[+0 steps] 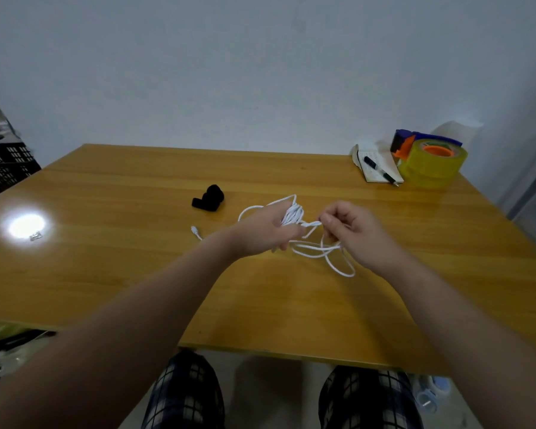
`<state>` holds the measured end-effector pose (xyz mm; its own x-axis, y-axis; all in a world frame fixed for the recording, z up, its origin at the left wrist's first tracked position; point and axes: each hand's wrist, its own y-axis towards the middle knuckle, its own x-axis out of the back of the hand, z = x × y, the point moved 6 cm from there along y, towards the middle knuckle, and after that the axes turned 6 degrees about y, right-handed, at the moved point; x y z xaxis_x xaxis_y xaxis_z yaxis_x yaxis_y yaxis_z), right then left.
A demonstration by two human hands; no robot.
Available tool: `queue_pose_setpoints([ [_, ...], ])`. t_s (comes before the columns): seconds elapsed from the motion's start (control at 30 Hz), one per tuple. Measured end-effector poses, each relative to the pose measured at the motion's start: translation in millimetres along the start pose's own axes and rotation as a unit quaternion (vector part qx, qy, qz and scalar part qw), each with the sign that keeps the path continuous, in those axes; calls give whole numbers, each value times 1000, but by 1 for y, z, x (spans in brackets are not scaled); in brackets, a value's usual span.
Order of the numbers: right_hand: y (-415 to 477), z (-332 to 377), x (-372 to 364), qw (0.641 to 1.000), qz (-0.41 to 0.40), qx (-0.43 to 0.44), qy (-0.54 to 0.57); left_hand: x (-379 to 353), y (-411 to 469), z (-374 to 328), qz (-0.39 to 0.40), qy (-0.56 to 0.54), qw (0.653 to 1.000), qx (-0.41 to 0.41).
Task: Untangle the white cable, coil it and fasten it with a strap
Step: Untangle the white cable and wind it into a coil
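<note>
Left hand grip closed round a bundle of the white cable, strands bunched in the fist just above the table; one plug end lies loose on the wood at 9 o'clock of that hand; black strap sits untouched at 11 o'clock, near but apart from the cable; right hand grip pinches a single strand between thumb and forefinger at 3 o'clock of the bundle; slack loops droop onto the table at 5 o'clock, crossing each other; notebook with pen and tape dispenser far off at 1 o'clock, irrelevant. Judged step: untangling, early; coil not formed. To do it well: keep left fist loose, draw the pinched strand through slowly rather than yanking, follow it back to the free plug; tugging likely tightens the crossings.
</note>
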<state>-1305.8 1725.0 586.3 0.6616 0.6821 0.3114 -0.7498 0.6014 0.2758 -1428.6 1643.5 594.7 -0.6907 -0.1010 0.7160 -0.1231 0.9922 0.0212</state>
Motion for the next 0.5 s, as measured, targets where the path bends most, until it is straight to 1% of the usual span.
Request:
queue_pose_setpoints([
  [0.07, 0, -4, -4, 999, 17, -26, -33, -5, -1, 3, 3, -6, 1000, -3],
  [0.13, -1, -5, -5, 997, 14, -43, -59, -5, -2, 4, 9, -27, 1000, -5],
  [0.23, -5, -6, -7, 995, 33, -66, -59, -1, -5, 4, 20, -94, 995, -1],
  [0.3, -7, 0, -9, 996, 40, -63, -44, 2, -7, 5, 20, -135, 991, 4],
  [0.43, -5, 5, -5, 997, 30, -56, 38, 3, -8, 4, -3, -90, 996, 2],
  [0.5, -4, 2, -4, 996, 46, -65, 43, 4, -7, 4, -16, -69, 997, -3],
])
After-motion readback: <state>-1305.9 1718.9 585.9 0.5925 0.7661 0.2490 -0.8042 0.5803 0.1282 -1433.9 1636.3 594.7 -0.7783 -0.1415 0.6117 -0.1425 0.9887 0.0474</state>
